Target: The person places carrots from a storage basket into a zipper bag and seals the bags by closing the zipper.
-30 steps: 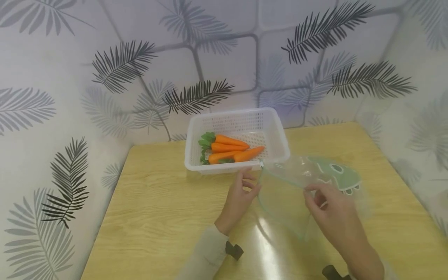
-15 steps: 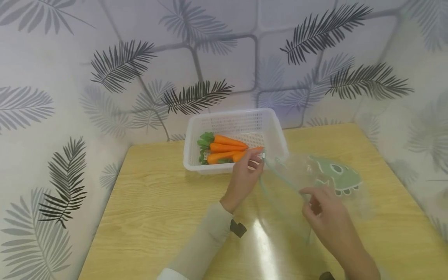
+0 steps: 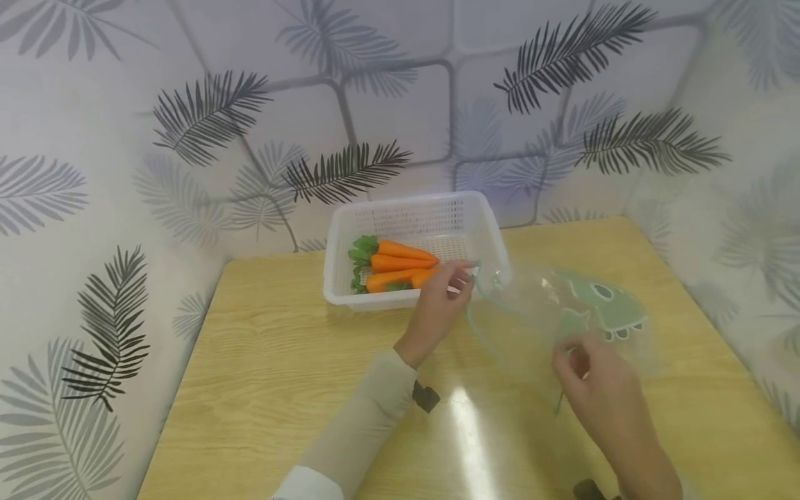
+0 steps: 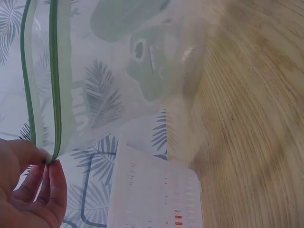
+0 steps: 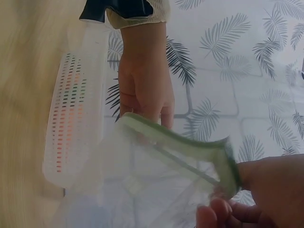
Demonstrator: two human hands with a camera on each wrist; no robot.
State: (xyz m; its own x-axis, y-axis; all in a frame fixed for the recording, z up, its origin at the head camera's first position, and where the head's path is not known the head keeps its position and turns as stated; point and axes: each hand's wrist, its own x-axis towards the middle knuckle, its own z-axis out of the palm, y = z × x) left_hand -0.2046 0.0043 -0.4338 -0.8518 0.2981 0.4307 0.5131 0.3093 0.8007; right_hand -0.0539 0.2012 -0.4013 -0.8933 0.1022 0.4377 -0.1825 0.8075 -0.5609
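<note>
A clear zip bag (image 3: pixel 615 305) with a green-edged mouth and a green cartoon dinosaur print is held up above the table between both hands. My left hand (image 3: pixel 437 305) pinches one end of the mouth over the basket's front rim; the left wrist view shows thumb and fingertips meeting on the green zip strip (image 4: pixel 56 80). Farther right, my right hand (image 3: pixel 600 382) pinches the mouth's other end. In the right wrist view the green edges stand apart, so the mouth gapes. The bag's clear film shows nothing inside.
A white plastic basket (image 3: pixel 369 301) with slotted walls stands at the back of the wooden table (image 3: pixel 269 389). Several orange carrots (image 3: pixel 406 263) with green tops lie in it, partly behind my left hand. A leaf-patterned wall (image 3: pixel 412 104) rises behind the table.
My left hand has moved forward and slightly right, from before the basket to over its front rim, carrying the bag's corner. The white slider seen earlier there is now hidden. My right hand has shifted slightly.
</note>
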